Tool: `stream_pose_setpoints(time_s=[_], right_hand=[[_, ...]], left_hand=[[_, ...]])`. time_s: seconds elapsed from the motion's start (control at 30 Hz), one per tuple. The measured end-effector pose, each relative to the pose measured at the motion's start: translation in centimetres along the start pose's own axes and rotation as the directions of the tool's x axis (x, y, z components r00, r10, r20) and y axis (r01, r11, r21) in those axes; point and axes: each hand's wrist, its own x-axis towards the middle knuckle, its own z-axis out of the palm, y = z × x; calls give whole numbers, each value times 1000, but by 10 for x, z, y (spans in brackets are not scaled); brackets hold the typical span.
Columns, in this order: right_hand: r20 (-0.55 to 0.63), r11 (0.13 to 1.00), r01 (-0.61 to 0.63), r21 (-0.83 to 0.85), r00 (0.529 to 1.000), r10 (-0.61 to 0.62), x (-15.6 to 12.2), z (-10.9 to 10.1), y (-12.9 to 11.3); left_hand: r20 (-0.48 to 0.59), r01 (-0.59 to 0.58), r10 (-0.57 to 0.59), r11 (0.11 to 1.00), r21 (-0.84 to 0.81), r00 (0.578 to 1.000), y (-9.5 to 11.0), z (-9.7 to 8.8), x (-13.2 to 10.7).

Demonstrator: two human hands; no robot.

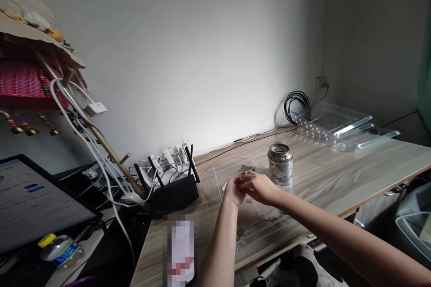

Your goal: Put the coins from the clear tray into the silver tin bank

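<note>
My left hand (235, 191) is cupped with its fingers curled, and my right hand (258, 187) meets it, fingertips pinched together over the left palm. A small dark greenish thing (239, 180) shows between the fingers; its kind is too small to tell. Both hands are over a clear plastic tray (218, 175) on the desk. Just beyond the fingers, a crumpled green paper-like piece (247, 168) lies on the tray. A round coin (240, 232) lies nearer me. To the right of the hands stands a patterned tin (280, 166) with a metal lid and clasp.
Stacked clear trays (343, 128) and a coiled black cable (297, 106) lie at the back right. On the left are a black router (175, 193), a blurred-out pale object (182, 246), a monitor (37, 206), a yellow-capped bottle (60, 251) and a rack with hanging cables (97, 136).
</note>
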Motion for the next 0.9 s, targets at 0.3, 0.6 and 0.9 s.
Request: stream_pose_setpoints(time_s=[0.3, 0.6, 0.9], right_hand=[[-322, 910, -412, 49, 856, 405, -3, -46, 56], [-151, 827, -469, -309, 883, 445, -20, -95, 142], [-135, 827, -481, -292, 876, 462, -16, -87, 142]], left_hand=[[84, 195, -206, 972, 129, 975, 1, -1, -2], [22, 105, -107, 991, 80, 994, 5, -3, -1], [-26, 19, -20, 1000, -11, 999, 6, -7, 0]])
